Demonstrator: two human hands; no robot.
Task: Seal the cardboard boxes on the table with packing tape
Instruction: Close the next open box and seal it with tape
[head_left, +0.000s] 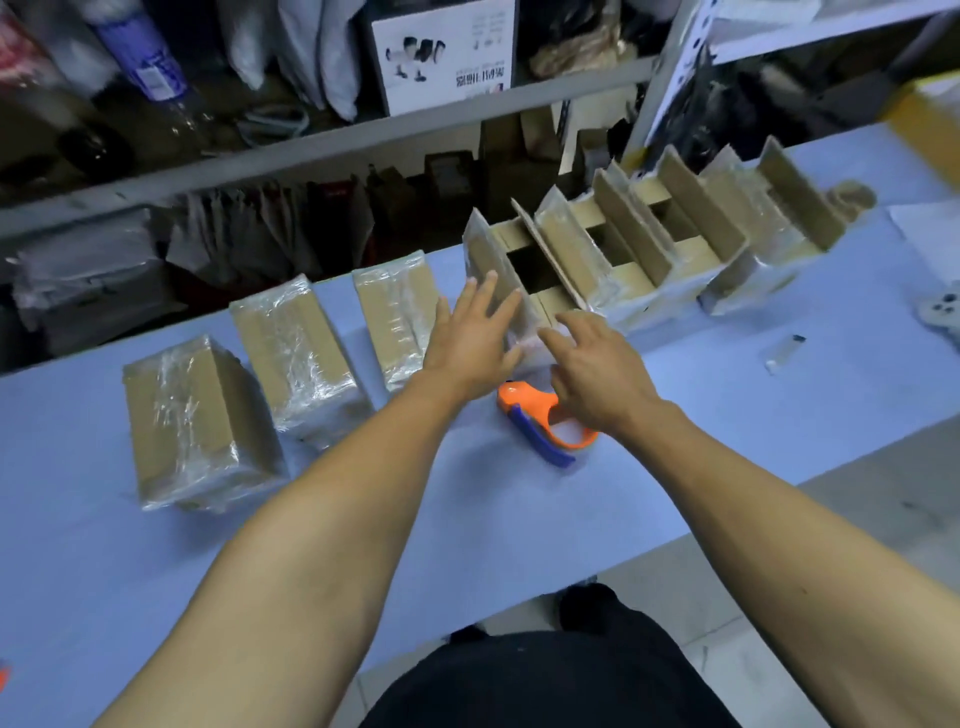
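Fingers (485, 299) spread against open box (524, 280)

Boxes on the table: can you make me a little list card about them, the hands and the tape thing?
sealed boxes: three, taped shut, left on the table
nearest open box: flaps up
more open boxes: in a row behind it
left hand: straight fingers on its left flap
right hand: reaching its near edge
tape dispenser: orange, lying on the table

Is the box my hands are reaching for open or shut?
Open: the box has its flaps standing up, and its dark interior shows between them.
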